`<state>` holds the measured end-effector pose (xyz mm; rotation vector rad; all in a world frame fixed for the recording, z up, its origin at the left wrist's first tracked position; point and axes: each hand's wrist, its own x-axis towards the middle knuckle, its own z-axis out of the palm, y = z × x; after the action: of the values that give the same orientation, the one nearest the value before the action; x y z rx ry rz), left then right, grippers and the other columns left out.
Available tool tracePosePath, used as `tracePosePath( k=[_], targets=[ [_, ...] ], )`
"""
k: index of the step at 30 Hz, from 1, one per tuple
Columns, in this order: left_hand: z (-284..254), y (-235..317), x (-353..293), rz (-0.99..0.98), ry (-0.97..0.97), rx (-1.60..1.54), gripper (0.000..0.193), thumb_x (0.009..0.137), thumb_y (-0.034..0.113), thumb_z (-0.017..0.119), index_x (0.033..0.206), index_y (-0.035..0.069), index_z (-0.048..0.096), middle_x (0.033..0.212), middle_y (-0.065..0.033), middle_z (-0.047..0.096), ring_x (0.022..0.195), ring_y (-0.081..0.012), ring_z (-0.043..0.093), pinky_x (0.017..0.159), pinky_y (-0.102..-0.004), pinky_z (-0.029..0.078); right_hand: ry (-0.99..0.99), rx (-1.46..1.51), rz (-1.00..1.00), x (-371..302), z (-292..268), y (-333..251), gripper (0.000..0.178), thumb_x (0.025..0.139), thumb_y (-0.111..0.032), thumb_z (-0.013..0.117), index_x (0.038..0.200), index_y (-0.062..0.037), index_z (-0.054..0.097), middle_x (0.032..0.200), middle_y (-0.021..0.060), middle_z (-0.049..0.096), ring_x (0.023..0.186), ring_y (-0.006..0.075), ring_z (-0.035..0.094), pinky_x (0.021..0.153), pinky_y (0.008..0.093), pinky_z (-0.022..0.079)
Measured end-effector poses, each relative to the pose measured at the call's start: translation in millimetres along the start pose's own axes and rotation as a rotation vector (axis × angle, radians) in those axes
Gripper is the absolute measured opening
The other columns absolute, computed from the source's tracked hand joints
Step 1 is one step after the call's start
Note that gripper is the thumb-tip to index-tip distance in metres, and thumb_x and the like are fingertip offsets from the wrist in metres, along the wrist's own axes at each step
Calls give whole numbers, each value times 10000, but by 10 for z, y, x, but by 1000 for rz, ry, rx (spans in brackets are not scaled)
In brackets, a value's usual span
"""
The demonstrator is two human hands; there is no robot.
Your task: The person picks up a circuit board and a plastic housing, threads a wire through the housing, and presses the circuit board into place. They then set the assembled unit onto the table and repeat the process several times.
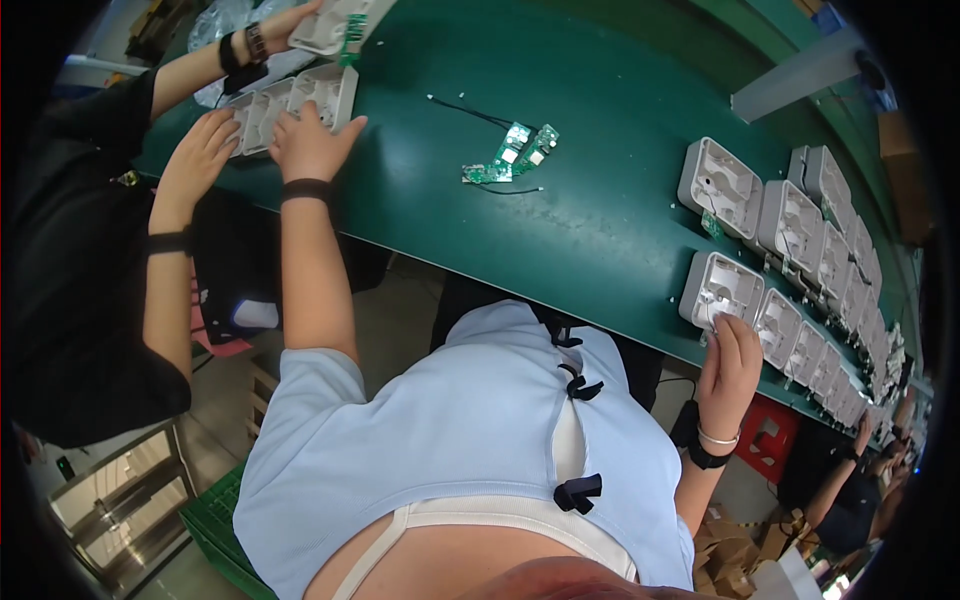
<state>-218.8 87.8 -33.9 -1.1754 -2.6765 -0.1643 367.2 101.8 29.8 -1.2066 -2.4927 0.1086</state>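
Note:
My left hand reaches to the far left, its fingers spread and thumb stretched out. The fingers lie over the near side of a row of white plastic housings. My right hand is at the right, fingers together and bent over the near wall of another white plastic housing. That housing lies with its hollow side up, and a thin wire shows inside. The right fingertips are partly hidden. Between my hands, farther back, lie several green circuit boards with thin black cables.
A co-worker's hand touches the left housings; the other lifts a white housing with a green board hanging from it. Rows of white housings run down the right side of the green table. A grey post stands at the back right.

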Motion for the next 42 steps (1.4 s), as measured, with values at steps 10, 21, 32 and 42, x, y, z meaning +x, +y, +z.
tracePosePath(
  k=[10, 21, 32, 42],
  targets=[
    [64, -80, -112, -25, 24, -122, 534, 785, 541, 828, 1165, 171, 773, 1542, -254, 476, 1388, -451, 492, 1125, -657, 306, -271, 537, -212, 1499, 946, -979, 286, 882, -17, 722, 1165, -10, 678, 1117, 164, 649, 981, 363, 674, 812, 433, 552],
    [-235, 240, -1168, 287, 138, -426, 443, 746, 368, 869, 1098, 120, 767, 1520, -248, 505, 1374, -434, 499, 1084, -595, 346, -344, 166, -114, 1410, 1483, -1111, 196, 943, -68, 641, 1121, 13, 627, 1066, 147, 639, 955, 336, 663, 789, 428, 561],
    [-413, 691, -1836, 419, 50, -434, 343, 733, 303, 871, 1005, 142, 738, 1537, -145, 493, 1407, -425, 453, 1129, -605, 274, -601, 2138, 739, 905, 1042, -223, 105, 1065, -89, 595, 1148, -34, 628, 1022, 58, 635, 837, 123, 622, 739, 236, 533],
    [-425, 1058, -2005, 730, 24, -596, 235, 752, 225, 848, 931, 142, 721, 1461, -117, 577, 1422, -380, 470, 1161, -663, 252, -52, 1881, 753, 813, 938, -345, 121, 1028, -39, 645, 1147, -18, 658, 1151, 128, 712, 964, 175, 713, 804, 266, 575]
  ],
)
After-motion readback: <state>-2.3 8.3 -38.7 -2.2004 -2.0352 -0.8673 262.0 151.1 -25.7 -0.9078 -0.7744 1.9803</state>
